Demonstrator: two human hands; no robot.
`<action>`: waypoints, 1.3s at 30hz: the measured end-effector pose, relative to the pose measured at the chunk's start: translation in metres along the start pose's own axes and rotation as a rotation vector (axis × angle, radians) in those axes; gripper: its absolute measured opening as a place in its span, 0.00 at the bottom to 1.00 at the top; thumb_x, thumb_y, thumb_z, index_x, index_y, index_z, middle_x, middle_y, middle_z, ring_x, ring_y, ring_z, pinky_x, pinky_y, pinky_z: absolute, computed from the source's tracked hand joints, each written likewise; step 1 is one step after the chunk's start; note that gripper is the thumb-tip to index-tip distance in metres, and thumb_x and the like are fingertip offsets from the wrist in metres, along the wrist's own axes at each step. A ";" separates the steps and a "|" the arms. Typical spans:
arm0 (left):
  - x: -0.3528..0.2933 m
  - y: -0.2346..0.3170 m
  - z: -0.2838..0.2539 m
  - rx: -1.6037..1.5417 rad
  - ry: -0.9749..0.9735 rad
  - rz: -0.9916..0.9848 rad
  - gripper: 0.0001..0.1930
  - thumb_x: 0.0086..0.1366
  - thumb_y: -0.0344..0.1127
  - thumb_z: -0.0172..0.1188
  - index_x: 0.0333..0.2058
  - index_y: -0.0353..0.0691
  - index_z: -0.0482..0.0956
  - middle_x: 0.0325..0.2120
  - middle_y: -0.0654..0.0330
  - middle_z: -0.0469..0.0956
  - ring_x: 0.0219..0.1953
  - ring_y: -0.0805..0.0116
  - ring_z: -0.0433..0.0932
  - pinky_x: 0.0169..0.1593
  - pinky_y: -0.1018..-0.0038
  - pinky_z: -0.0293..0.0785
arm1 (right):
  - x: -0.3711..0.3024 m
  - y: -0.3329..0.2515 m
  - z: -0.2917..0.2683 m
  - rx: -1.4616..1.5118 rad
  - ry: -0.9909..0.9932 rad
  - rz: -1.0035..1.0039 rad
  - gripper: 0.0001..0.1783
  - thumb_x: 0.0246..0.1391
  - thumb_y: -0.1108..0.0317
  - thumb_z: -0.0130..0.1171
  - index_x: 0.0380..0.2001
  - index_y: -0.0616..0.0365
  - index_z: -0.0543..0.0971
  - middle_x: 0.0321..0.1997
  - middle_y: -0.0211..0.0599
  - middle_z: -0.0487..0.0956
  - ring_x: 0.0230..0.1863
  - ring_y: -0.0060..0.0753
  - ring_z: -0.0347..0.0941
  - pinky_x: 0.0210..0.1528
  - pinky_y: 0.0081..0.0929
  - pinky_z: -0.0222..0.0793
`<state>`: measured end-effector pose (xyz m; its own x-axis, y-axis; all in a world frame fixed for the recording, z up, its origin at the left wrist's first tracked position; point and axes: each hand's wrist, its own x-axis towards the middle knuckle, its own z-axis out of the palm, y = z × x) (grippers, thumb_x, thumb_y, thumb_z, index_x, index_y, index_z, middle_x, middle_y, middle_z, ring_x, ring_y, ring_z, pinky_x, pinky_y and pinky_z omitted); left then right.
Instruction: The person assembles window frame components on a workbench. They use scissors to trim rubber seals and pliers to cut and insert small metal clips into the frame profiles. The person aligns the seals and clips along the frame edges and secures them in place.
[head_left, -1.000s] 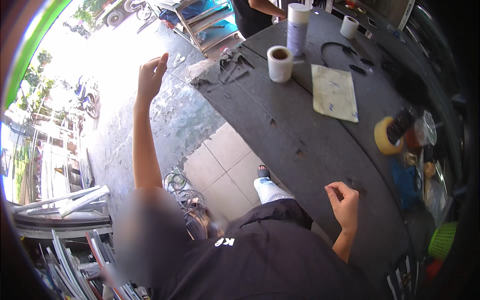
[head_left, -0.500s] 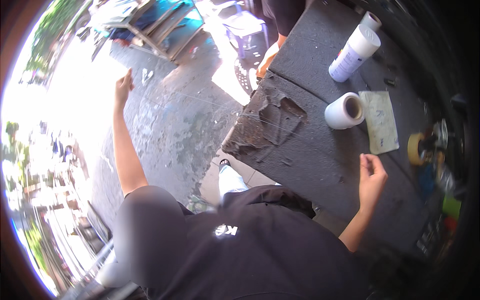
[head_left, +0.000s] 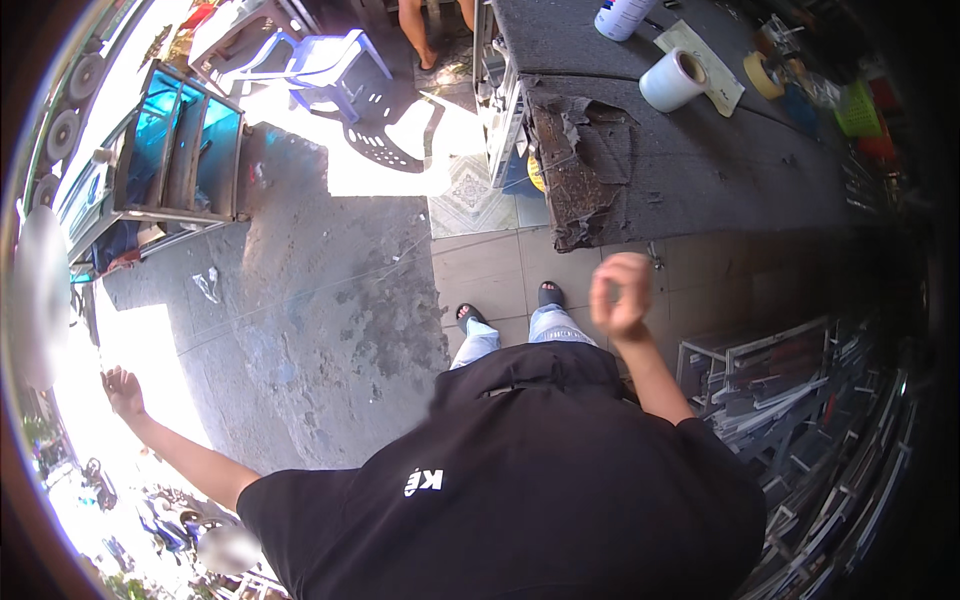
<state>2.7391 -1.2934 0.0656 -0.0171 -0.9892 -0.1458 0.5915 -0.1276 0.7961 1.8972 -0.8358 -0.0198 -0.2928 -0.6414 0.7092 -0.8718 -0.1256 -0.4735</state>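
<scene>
My left hand (head_left: 123, 393) is stretched far out to the left, its fingers pinched together. A thin pale thread (head_left: 350, 278) runs from near those fingertips up across the floor toward the worktable corner. In front of my right hip, my right hand (head_left: 622, 297) is raised below the worktable's near edge, slightly blurred. Its fingers are curled round, and what they hold, if anything, is hidden. Nearest to it is the dark, cloth-covered worktable (head_left: 690, 190) with a torn corner. A roll of clear film (head_left: 668, 82) stands on that table.
Behind the roll lie a pale flat packet (head_left: 722, 92), a white spray can (head_left: 622, 15) and a tape roll (head_left: 763, 76). A rack of metal frames (head_left: 770, 390) stands at right. A purple plastic chair (head_left: 335, 68) and a metal-framed cart (head_left: 180, 150) stand far left; a person's legs (head_left: 418, 35) show behind.
My view has turned, so the table shows farther up and more floor appears. My right hand has come in from over the table toward my body; my left hand has swung lower and outward.
</scene>
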 end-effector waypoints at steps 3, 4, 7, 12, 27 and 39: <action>-0.017 0.042 0.017 -0.229 -0.178 -0.236 0.10 0.78 0.36 0.46 0.48 0.37 0.72 0.29 0.65 0.60 0.27 0.73 0.56 0.30 0.77 0.56 | -0.015 -0.052 0.076 0.339 -0.422 0.143 0.11 0.49 0.78 0.61 0.38 0.56 0.77 0.34 0.36 0.81 0.33 0.44 0.79 0.37 0.39 0.75; -0.024 0.049 0.030 -0.318 -0.311 -0.303 0.12 0.78 0.35 0.45 0.53 0.38 0.72 0.31 0.64 0.60 0.28 0.73 0.57 0.31 0.78 0.58 | -0.012 -0.063 0.102 0.398 -0.483 0.111 0.10 0.52 0.76 0.61 0.39 0.56 0.78 0.37 0.36 0.81 0.36 0.42 0.80 0.40 0.37 0.76; -0.060 0.062 0.082 -0.467 -0.307 -0.306 0.18 0.76 0.39 0.48 0.58 0.38 0.72 0.35 0.61 0.67 0.31 0.69 0.64 0.38 0.78 0.65 | 0.009 -0.107 0.193 0.629 -0.532 0.074 0.12 0.61 0.66 0.59 0.46 0.57 0.80 0.46 0.42 0.83 0.51 0.43 0.78 0.55 0.37 0.75; -0.086 0.016 0.154 -0.504 -0.266 -0.284 0.18 0.74 0.41 0.50 0.56 0.39 0.71 0.34 0.60 0.68 0.30 0.68 0.65 0.37 0.77 0.66 | 0.087 -0.248 0.358 0.866 -1.077 0.045 0.45 0.66 0.36 0.47 0.67 0.68 0.65 0.70 0.58 0.67 0.71 0.53 0.62 0.72 0.43 0.58; 0.000 -0.178 0.153 0.055 0.124 -0.099 0.12 0.71 0.44 0.53 0.43 0.42 0.67 0.26 0.62 0.63 0.22 0.70 0.59 0.27 0.77 0.58 | 0.042 -0.052 0.045 1.399 -0.995 0.448 0.19 0.69 0.56 0.55 0.38 0.61 0.84 0.19 0.20 0.64 0.21 0.14 0.54 0.23 0.20 0.49; 0.124 -0.218 0.165 0.174 0.361 -0.076 0.14 0.68 0.46 0.55 0.33 0.45 0.64 0.20 0.64 0.59 0.15 0.72 0.54 0.18 0.77 0.52 | 0.012 -0.017 -0.258 0.896 -0.017 0.624 0.19 0.69 0.57 0.56 0.30 0.62 0.76 0.17 0.19 0.62 0.17 0.11 0.50 0.23 0.18 0.46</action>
<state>2.4753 -1.4002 -0.0295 0.2472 -0.8912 -0.3802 0.4533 -0.2404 0.8583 1.8069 -0.6457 0.1313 -0.5728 -0.7928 0.2082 0.0330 -0.2760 -0.9606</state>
